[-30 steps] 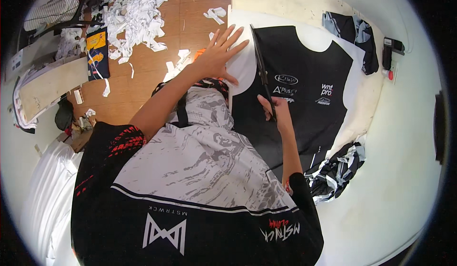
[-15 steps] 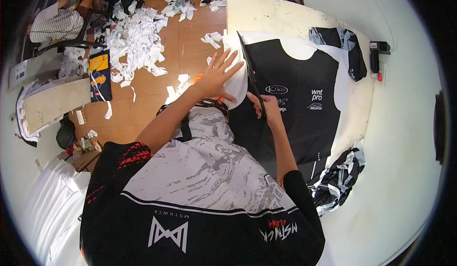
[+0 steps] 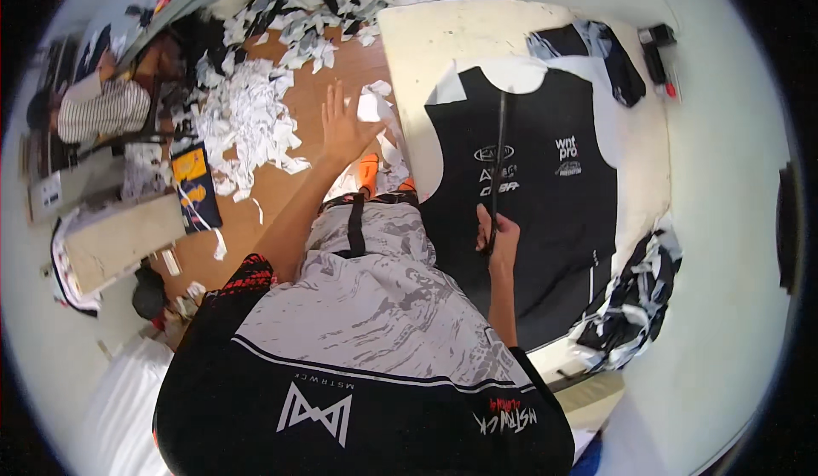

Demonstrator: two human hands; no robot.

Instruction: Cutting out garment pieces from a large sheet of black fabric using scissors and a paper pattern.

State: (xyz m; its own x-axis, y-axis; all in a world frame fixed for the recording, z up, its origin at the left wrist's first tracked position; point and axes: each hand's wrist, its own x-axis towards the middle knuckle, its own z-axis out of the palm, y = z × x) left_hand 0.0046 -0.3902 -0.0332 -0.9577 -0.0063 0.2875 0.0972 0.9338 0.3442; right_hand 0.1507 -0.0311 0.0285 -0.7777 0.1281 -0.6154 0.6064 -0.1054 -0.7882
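A long, thin dark rod-like tool (image 3: 497, 161) is clasped at its near end in the right hand (image 3: 498, 236), its length laid across a black, sleeveless-cut garment panel with white printed lettering (image 3: 545, 212), which is spread flat on a pale cream cutting surface (image 3: 426, 58). The left hand (image 3: 343, 126) is held empty, fingers splayed, above the brown wooden floor (image 3: 264, 195), where white paper offcuts (image 3: 243, 118) are heaped. Black-and-white fabric scraps (image 3: 635, 301) are piled at the surface's right edge.
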